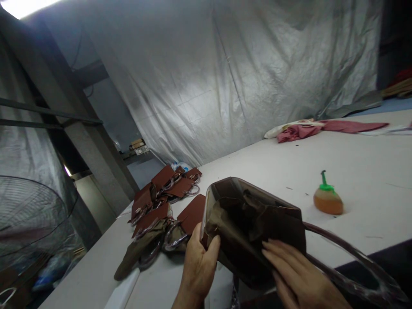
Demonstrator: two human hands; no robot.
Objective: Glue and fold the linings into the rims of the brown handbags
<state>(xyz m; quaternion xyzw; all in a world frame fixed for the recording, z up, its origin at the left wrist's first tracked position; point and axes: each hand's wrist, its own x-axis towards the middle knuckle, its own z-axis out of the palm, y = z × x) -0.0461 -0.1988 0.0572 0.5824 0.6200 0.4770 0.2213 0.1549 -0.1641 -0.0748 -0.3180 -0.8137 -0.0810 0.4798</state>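
A dark brown handbag (257, 231) is tilted toward me, its mouth open and its olive-brown lining (225, 221) showing. My left hand (198, 264) grips its left edge, with the thumb on the near rim and the fingers behind. Against the near right side of the bag lie the stretched fingers of my right hand (299, 274); its thumb is hidden. A long plastic-wrapped handle (347, 253) loops out from the bag to the right. The bottom of the bag's inside is too dark to make out.
Brown bag pieces (161, 214) with wrapped handles lie in a pile on the white table (251, 159) at left. An orange-filled bottle (328, 199) with a green spout stands at right. Pink cloth (299, 132) lies farther back. A fan (28, 210) stands at far left.
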